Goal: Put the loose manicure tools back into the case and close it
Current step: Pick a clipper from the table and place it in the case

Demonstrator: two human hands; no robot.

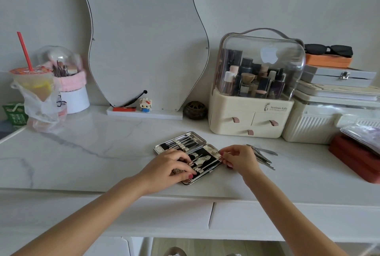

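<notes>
While the case (pixel 190 157) lies opened flat on the marble tabletop (pixel 82 153), near its front edge, both hands work at the half nearer the person. The left hand (pixel 169 166) rests fingers-down on that half, apparently pressing it so it does not slide and perhaps holding a strap clear; whether it grips any tool cannot be told. The right hand (pixel 239 158) sits at the case's right edge, thumb and forefinger pinched together on a thin tool (pixel 209 164) whose shaft runs leftward into the black lining, which reads as a tool being fed under its strap from the side. The far half holds a full row of tools in their loops; the near half shows some tools seated. Just to the right of the right hand, partly hidden behind it, loose tools (pixel 264 156) lie in a small pile on the tabletop, placed within easy reach of the working hand. In my judgement the task is part done: several tools remain outside and the case is not yet closed. A makeup organiser (pixel 253 120) stands behind, well clear of the work.
</notes>
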